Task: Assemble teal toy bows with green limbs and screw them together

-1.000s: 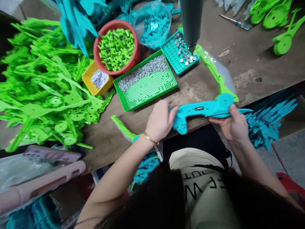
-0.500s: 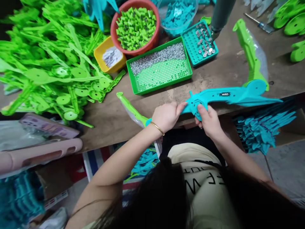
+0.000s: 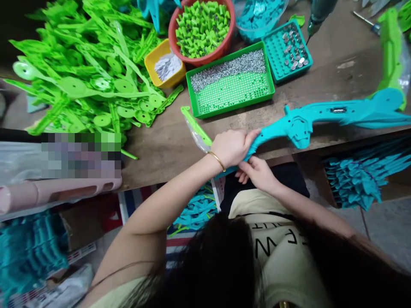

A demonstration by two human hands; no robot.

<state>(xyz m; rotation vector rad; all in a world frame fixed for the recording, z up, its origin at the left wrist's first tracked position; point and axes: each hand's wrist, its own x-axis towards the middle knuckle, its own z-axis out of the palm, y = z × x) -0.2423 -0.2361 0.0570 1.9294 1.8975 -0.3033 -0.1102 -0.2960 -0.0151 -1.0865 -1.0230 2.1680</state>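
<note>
Across the counter [image 3: 154, 158] stretches the blue bow frame [image 3: 300, 129], its left part pinched in the grip of the left hand [image 3: 231, 147]; whether the right hand [image 3: 259, 173], just below, pinches too, I cannot tell. A careless swing could knock the green tray [image 3: 237, 92], spilling metal pieces [image 3: 229, 70].

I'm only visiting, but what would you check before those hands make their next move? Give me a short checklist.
1. Left hand has a hold on the blue frame: ok, its fingers wrap the narrower part.
2. Right hand has a firm grip: cannot tell; its fingers are by the frame's lower end, partly hidden.
3. Green arm is at the frame's right end: ok. Securely fastened: cannot tell.
4. Screws are inside the green tray: ok, heaped along the far side.
5. Dark tool is apart from the frame: ok.
</note>
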